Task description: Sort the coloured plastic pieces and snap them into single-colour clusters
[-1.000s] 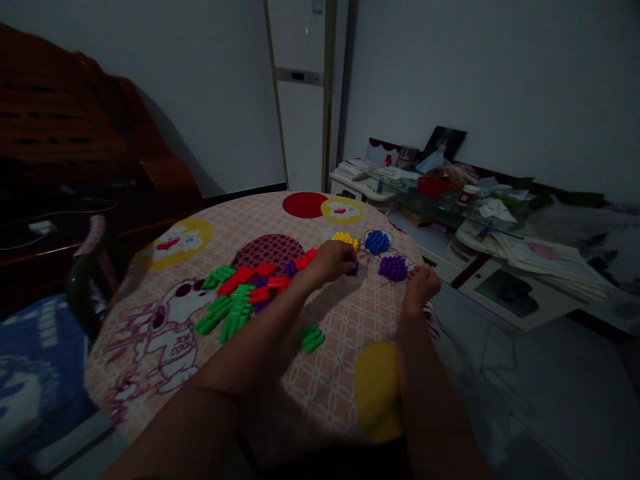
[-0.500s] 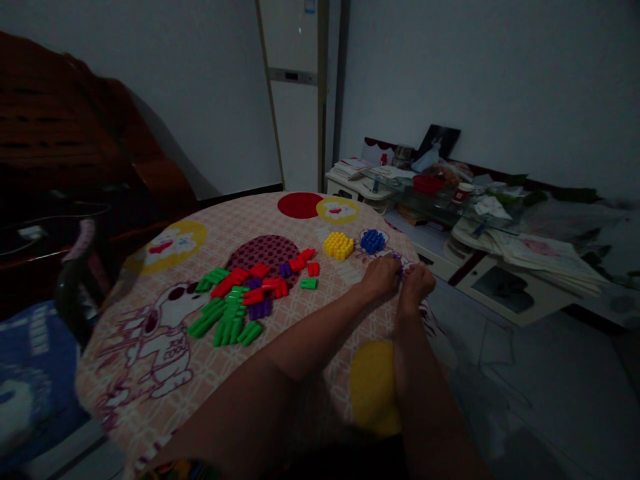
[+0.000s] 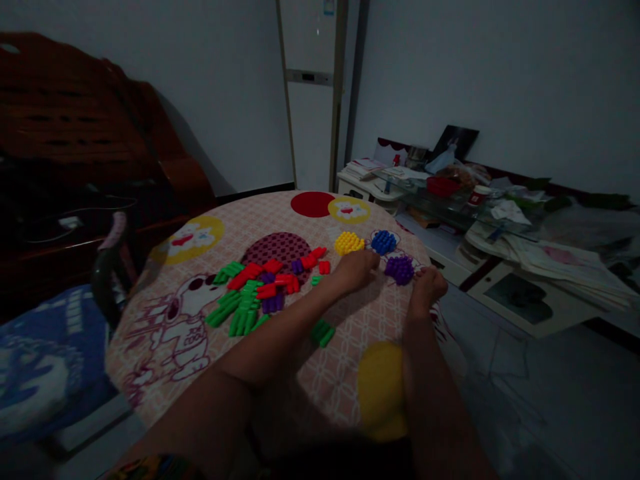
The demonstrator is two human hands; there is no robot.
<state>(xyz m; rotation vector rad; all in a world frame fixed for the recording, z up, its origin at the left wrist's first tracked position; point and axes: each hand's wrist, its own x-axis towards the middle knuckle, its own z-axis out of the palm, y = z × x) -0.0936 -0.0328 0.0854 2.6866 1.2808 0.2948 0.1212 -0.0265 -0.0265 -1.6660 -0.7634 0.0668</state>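
I am holding both forearms out over a round worktop (image 3: 320, 393) under a pale pink cloth, its white lattice and printed figures lying flat and matt. Across its left half a loose spread is lying: glossy green pieces (image 3: 245, 313) shaped like tubes joined side by side, shiny red pieces (image 3: 287, 283) of similar ribbed form, and a few dark purple pieces (image 3: 273, 303) showing between them, all looking like hard, smooth plastic. I am judging the work to be partway along, since three compact clusters are sitting gathered by colour on the far right, while the reds, the greens and those few purples are lying scattered. My left hand (image 3: 361, 265) is curling its fingers, and I cannot tell whether that grip is pinching anything; my right hand (image 3: 430, 287) is bending its fingers inward, and I cannot tell whether its grip is empty either. Between them a knobbly, rounded purple plastic cluster (image 3: 400, 269) is sitting, just beside my right fingertips. Beyond my left hand a bumpy bright yellow plastic cluster (image 3: 349, 243) is sitting, with a tightly packed blue plastic cluster (image 3: 384, 243) to its right. Smallest of all, one short green ribbed piece (image 3: 323, 333) is lying apart on the near side of my left forearm, and one stubby red ribbed piece (image 3: 325, 267) is lying alone near my left wrist.
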